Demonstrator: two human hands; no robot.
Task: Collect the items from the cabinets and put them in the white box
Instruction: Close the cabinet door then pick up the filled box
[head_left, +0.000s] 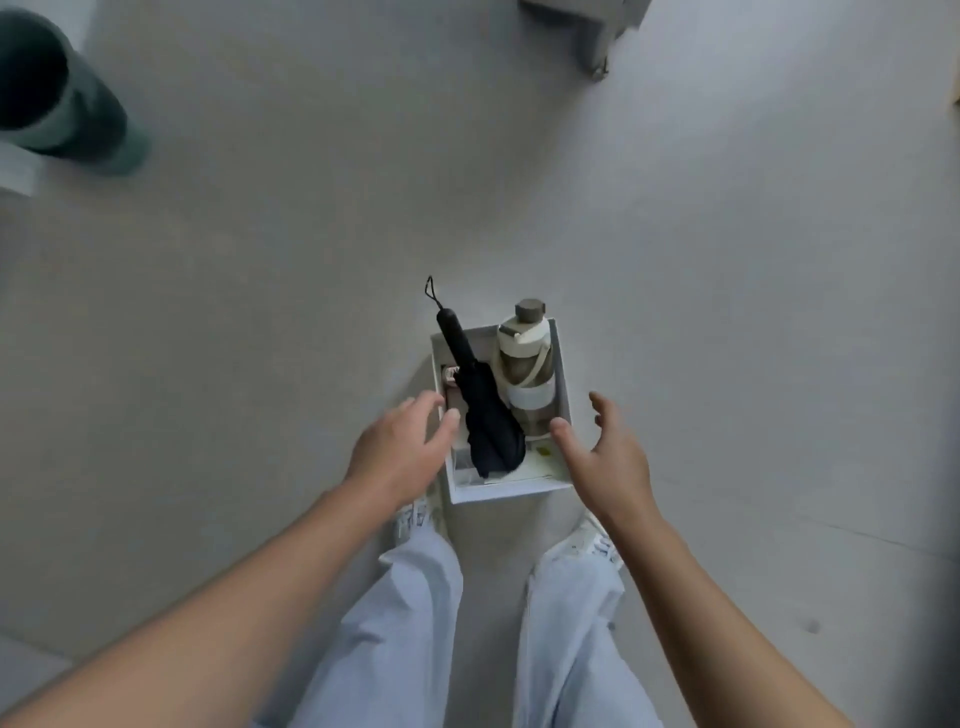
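Both hands are spread open and empty, left hand (402, 451) and right hand (605, 451) flanking the white box (506, 491) between them. Umbrella (480, 410) and bottle (524, 374) look loosely propped, so grip low on both sides and lift level.

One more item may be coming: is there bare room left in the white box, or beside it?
The white box is crowded: black umbrella and water bottle fill its far half. Only slim patches show at the near wall, over papers. Bare floor lies wide on both sides, beyond left hand and right hand.
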